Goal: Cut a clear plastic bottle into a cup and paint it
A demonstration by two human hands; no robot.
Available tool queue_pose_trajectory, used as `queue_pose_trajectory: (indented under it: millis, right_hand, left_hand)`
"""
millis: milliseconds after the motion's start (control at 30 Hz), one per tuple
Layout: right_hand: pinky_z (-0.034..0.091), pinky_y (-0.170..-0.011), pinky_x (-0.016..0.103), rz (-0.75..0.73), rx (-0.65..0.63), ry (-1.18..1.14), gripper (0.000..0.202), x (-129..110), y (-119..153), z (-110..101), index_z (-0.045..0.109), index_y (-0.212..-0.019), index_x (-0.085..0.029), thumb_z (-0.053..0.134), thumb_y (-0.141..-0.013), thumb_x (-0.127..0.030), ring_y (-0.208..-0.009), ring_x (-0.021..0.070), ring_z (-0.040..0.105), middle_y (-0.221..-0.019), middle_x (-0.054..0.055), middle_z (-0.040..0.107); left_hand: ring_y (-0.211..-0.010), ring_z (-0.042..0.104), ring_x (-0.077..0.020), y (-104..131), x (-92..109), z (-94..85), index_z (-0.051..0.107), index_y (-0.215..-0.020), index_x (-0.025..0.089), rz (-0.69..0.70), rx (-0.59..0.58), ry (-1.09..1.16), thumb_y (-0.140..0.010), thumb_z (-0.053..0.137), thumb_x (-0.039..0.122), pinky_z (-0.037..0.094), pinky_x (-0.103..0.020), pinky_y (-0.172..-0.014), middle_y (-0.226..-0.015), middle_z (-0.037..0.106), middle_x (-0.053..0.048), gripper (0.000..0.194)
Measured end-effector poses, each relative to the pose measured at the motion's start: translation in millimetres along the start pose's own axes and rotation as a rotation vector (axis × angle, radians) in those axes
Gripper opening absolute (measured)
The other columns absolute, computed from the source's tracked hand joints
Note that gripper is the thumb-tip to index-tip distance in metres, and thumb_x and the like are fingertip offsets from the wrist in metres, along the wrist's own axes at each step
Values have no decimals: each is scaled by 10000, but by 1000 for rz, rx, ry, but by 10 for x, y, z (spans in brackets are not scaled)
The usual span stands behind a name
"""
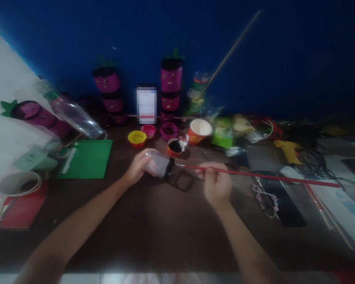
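My left hand is closed round the base of a clear plastic piece, which lies tilted with a black-painted rim facing right. A long red paintbrush is pinched in my right hand, its tip at or very near that black rim. Just behind the plastic piece stands a small orange cup of black paint. Farther left are a yellow cup and a pink cup.
Behind stand purple decorated containers and a paper cup. At left are a plastic bottle and green sheet. On the right lie a yellow glue gun, cables, a dark phone and a beaded bracelet.
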State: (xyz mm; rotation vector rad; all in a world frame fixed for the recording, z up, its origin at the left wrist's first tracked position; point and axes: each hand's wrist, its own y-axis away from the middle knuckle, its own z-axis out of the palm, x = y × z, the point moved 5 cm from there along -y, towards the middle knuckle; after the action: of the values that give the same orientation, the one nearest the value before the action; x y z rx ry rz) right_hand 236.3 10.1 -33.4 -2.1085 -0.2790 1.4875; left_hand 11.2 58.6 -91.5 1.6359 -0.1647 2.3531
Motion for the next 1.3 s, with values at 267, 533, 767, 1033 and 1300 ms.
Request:
queue_pose_trajectory:
  millis: [267,533,767,1033,1300]
  right_hand:
    - [450,-452,219,-20,91,-22,214,-43,19,-46,566,-820,-190,470,-907,-361,-462,91,541,-640,-2,623]
    - [445,-451,222,-68,89,-16,213,-71,35,-63,586,-829,-194,484,-899,-367,-477,96,553,-675,9,631]
    - [452,-454,222,-54,41,18,182,-62,57,-33,591,-852,-195,480,-902,-331,-498,98,556,-678,8,618]
    - [367,-387,215,-129,306,-183,199,-106,42,-187,584,-785,-192,500,-886,-342,-512,122,546,-622,6,578]
    - [374,-434,244,-1,371,-399,175,-39,-29,-221,558,-702,-179,529,-850,-269,-463,117,492,-563,-8,549]
  left_hand:
    - [-533,598,-157,1,-26,2,571,-1018,161,-24,2,13,-713,625,497,500,-243,-395,-699,632,-29,456]
    - [-522,596,-151,-3,-7,11,580,-998,149,-38,17,17,-700,627,506,496,-241,-374,-742,644,-44,467]
    - [-522,602,-157,-1,-25,12,581,-1030,135,-49,4,4,-710,610,535,502,-254,-370,-774,654,-61,513]
    - [-534,624,-149,-6,-19,0,563,-1163,131,-23,8,78,-729,610,482,491,-219,-403,-796,671,-66,560]
    - [-507,616,-140,21,18,29,417,-1315,165,-30,-61,103,-713,606,459,465,-201,-357,-834,679,-65,696]
